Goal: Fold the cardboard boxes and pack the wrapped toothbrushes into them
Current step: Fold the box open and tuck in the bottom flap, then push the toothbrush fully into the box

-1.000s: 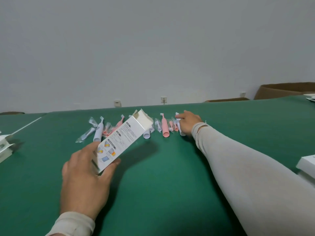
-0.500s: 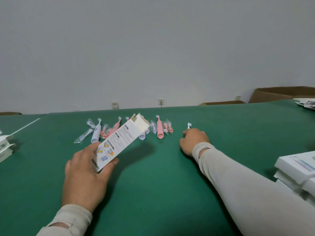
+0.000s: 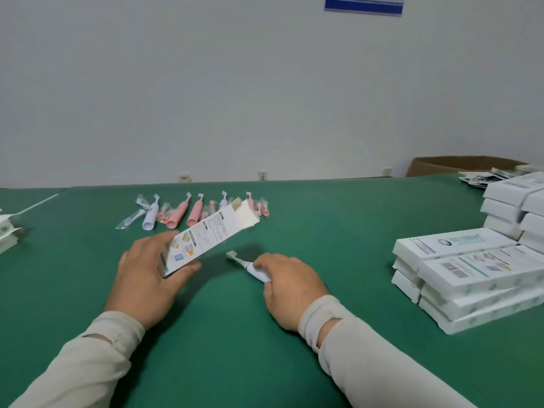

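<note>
My left hand (image 3: 147,278) grips the near end of a white printed cardboard box (image 3: 206,234), which slants up and away with its far flaps open. To its right, my right hand (image 3: 290,287) holds a white wrapped toothbrush (image 3: 247,265) low over the green table (image 3: 323,231), brush head pointing toward the box. Behind the box lies a row of several wrapped toothbrushes (image 3: 188,212), pink and white.
Stacks of closed white boxes (image 3: 477,269) fill the right side of the table, with more behind them (image 3: 518,207). A brown carton (image 3: 453,166) stands beyond the far right edge. Flat white items (image 3: 7,234) lie at the left edge.
My right hand has drawn back from the row with a white toothbrush and come close to the box. My view has swung right, showing the box stacks. The left hand keeps the box.
</note>
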